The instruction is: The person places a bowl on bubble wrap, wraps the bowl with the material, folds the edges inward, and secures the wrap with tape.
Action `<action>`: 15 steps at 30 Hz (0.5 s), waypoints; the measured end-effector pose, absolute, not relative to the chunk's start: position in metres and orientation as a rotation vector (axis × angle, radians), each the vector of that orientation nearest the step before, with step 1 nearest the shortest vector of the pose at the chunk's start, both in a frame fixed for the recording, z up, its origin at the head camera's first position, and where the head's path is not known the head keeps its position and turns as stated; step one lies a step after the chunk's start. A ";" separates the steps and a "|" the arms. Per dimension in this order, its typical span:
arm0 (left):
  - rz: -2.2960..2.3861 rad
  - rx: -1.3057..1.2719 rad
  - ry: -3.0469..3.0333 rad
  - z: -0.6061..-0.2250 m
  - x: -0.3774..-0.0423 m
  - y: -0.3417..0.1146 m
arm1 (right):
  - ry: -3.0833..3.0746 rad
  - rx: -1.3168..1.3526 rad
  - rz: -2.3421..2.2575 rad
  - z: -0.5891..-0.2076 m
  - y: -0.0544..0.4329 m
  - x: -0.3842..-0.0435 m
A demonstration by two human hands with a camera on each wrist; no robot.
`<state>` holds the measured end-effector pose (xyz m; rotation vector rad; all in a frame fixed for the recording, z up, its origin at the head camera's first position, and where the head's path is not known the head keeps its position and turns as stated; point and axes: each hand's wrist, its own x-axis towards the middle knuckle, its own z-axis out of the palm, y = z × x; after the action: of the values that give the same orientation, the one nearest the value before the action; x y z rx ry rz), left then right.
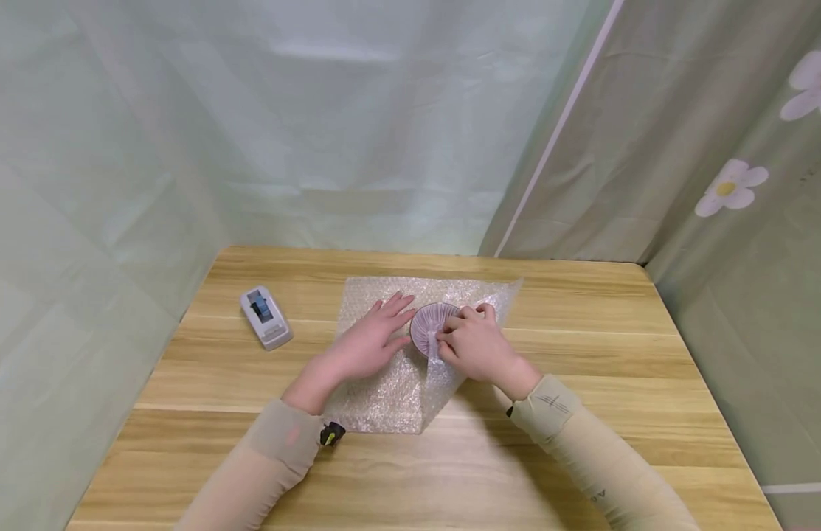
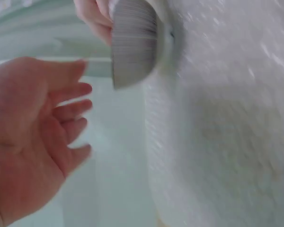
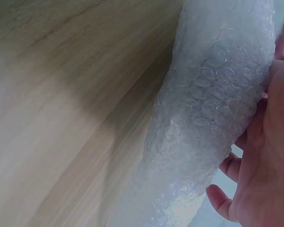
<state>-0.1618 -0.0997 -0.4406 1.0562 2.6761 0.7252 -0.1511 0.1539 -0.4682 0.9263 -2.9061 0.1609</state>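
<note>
A small bowl [image 1: 426, 322] with fine purple-grey stripes stands upright on a sheet of bubble wrap [image 1: 386, 405]. My right hand [image 1: 478, 345] pinches the right part of the sheet, lifted and folded up over the bowl's right side. The right wrist view shows this raised flap of bubble wrap [image 3: 208, 104] with curled fingers behind its edge. My left hand [image 1: 373, 339] hovers at the bowl's left side, fingers extended and spread. In the left wrist view the same hand [image 2: 33, 127] holds nothing, a gap between it and the bowl [image 2: 135, 45].
A grey and white tape dispenser [image 1: 266, 317] with a blue roll lies to the left on the wooden table [image 1: 583, 457]. Pale green curtains [image 1: 357, 147] hang behind and at both sides of the table.
</note>
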 end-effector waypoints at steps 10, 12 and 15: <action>0.645 1.237 2.696 -0.442 -0.152 -0.069 | -2.957 0.919 0.190 -0.467 0.155 -0.152; 0.614 1.266 2.706 -0.447 -0.152 -0.066 | -2.980 0.904 0.215 -0.466 0.155 -0.152; 0.546 1.316 2.721 -0.455 -0.152 -0.062 | -3.022 0.875 0.246 -0.463 0.156 -0.152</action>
<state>-0.1518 -0.0622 -0.4546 1.3157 2.7211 0.5455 -0.1524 0.1555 -0.4627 0.8748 -3.0224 0.2462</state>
